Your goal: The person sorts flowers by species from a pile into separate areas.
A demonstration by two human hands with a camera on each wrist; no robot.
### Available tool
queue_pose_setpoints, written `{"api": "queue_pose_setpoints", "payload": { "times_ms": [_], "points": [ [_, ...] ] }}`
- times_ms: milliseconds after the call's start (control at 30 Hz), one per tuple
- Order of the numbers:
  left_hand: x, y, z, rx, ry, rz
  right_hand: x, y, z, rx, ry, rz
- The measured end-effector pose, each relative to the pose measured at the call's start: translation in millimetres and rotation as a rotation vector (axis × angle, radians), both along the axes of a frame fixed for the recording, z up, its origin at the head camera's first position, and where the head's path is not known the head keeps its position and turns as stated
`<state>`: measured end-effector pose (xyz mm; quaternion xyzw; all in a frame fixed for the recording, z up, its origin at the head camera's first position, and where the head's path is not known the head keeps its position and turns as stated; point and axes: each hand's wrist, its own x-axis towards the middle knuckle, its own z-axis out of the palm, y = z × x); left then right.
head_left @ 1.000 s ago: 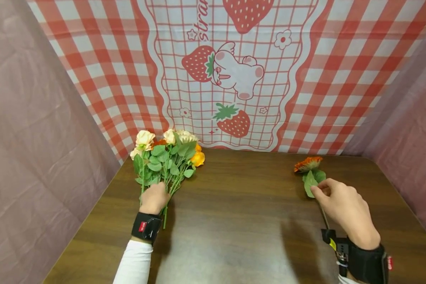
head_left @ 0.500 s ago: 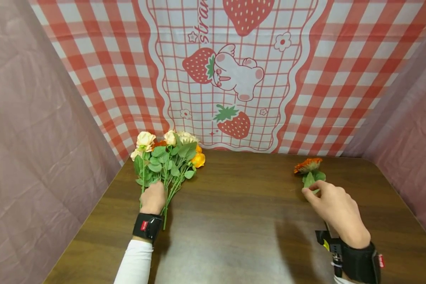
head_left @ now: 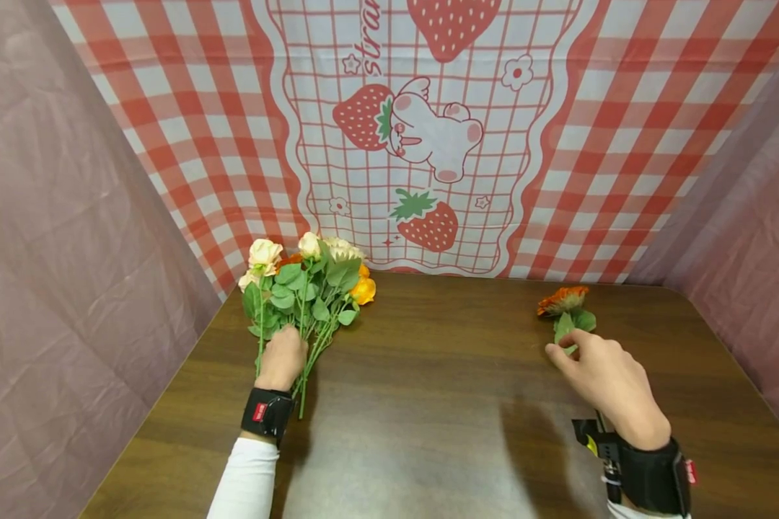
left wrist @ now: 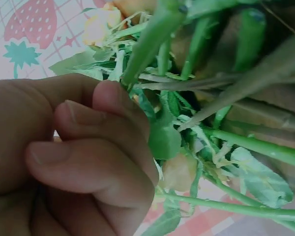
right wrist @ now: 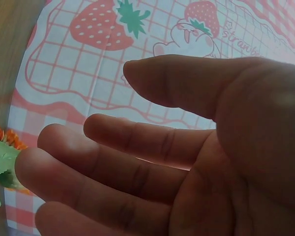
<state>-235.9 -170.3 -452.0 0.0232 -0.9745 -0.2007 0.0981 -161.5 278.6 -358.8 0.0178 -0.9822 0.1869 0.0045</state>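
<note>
At the left of the table lies a bunch of artificial flowers (head_left: 292,299) with green stems. My left hand (head_left: 283,357) is over the stems, just below a cream rose (head_left: 309,245). In the left wrist view its fingers (left wrist: 88,167) are curled and pinch a green stem (left wrist: 150,49) at the fingertips. My right hand (head_left: 610,378) is above the table at the right, near a single orange flower (head_left: 563,300) with green leaves. In the right wrist view its fingers (right wrist: 132,172) are extended and apart from the thumb, holding nothing; the orange flower shows at the left edge.
A brown wooden table (head_left: 415,404) spans the space between both hands. Behind it hangs a red checked strawberry cloth (head_left: 428,130), with pinkish curtains (head_left: 91,259) on both sides. A yellow-orange flower (head_left: 363,290) lies at the bunch's right side.
My right hand has shifted left and covers more of the single flower's lower leaf and stem. The left hand stays at the bunch, where the middle cream rose has moved slightly.
</note>
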Motion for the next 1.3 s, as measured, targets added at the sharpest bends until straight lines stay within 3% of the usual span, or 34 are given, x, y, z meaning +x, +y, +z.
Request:
{"api": "queue_pose_setpoints", "payload": {
  "times_ms": [400,767,1033,1300],
  "points": [
    [5.7,6.2,14.8,0.079,0.062,0.000,-1.7,-3.3,-1.9,0.009,0.034,0.008],
    [17.4,15.8,37.6,0.103,0.116,-0.100,-1.6,-10.0,-2.3,0.004,0.064,0.014],
    [29.3,29.6,54.5,0.159,0.187,-0.212,-1.9,-26.3,-5.2,-0.052,0.205,0.062],
    [44.7,57.6,66.3,0.239,0.255,-0.358,-3.0,-60.1,-13.9,-0.179,0.397,0.208]
  ]
}}
